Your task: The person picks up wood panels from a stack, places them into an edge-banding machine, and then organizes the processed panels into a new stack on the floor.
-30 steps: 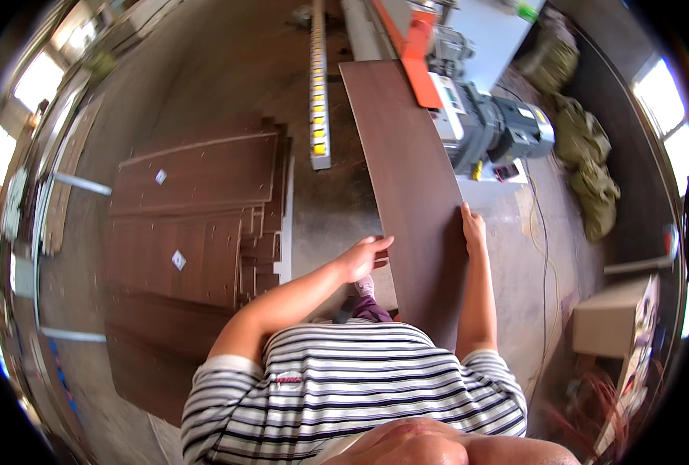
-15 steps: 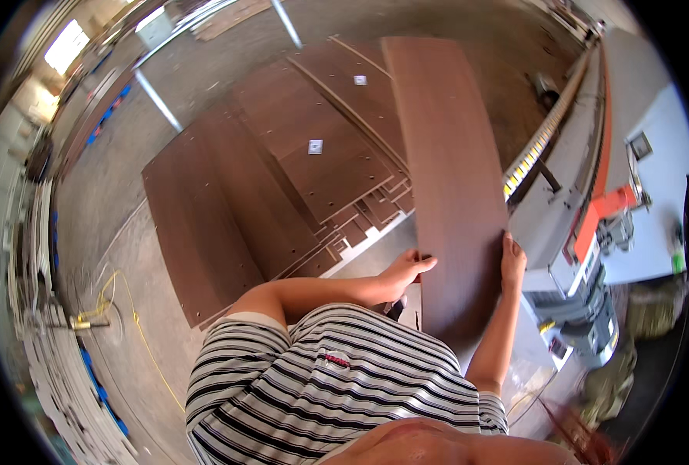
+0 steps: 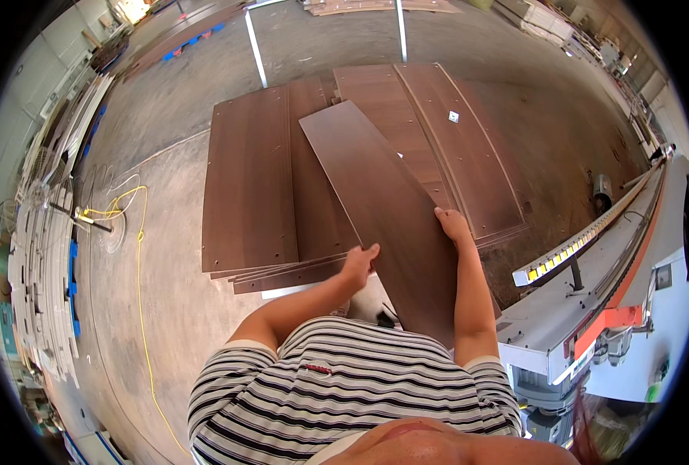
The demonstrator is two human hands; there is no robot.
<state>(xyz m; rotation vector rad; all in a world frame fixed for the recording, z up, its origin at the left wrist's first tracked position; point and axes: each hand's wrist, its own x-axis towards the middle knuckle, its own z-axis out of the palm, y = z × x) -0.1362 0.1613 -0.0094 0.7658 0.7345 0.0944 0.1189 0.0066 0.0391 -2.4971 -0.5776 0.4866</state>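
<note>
Between my two hands I carry a long brown wood-grain board (image 3: 387,205), its near end close to my striped shirt and its far end pointing forward and left. My left hand (image 3: 360,265) grips the left long edge, thumb on the top face. On the opposite edge, my right hand (image 3: 454,225) holds on farther up, its thumb also on top; the fingers under the board are hidden. Beyond it lie stacked brown panels (image 3: 250,178) with small drilled holes on the left, and another panel stack (image 3: 484,163) with a small white label on the right. The held board covers part of both.
At the right stands a long grey machine (image 3: 549,329) with an orange part and a yellow-and-white marked rail (image 3: 584,240). A yellow cord (image 3: 141,263) runs along the floor at left, near a standing fan (image 3: 112,229). Long strips (image 3: 46,287) are piled at the far left.
The board has swung left, away from the machine, and its far end now overlaps the panel stacks. Both hands keep their grip. My view has turned to the right.
</note>
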